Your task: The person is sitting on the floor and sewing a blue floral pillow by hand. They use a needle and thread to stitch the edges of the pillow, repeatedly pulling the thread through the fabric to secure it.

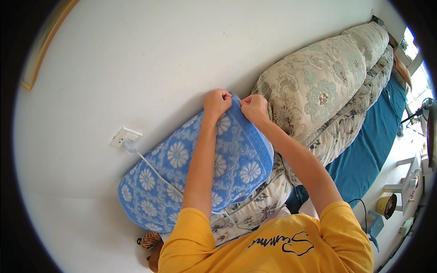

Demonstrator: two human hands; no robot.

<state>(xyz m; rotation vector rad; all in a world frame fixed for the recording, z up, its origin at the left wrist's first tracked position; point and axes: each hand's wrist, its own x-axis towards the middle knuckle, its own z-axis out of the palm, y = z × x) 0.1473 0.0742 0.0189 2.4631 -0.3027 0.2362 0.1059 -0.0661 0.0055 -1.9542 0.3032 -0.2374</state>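
A blue pillow towel (180, 154) with white flowers lies spread over a plump shape like a pillow, against the white wall. My left hand (216, 104) is closed in a pinch at the cloth's far edge by the wall. A little to its right, my right hand (255, 109) pinches the same corner, beside the beige patterned bedding. The tips of the fingers are partly hidden in the cloth. Under the near side of the towel shows a floral cloth (261, 200).
A plug with a white cable sits in the wall socket (123, 136), and the cable runs across the towel. Rolled beige bedding (318, 82) lies along the wall on a teal sheet (364, 145). A striped plush toy (149, 240) rests at lower left. A stool (405, 186) stands right.
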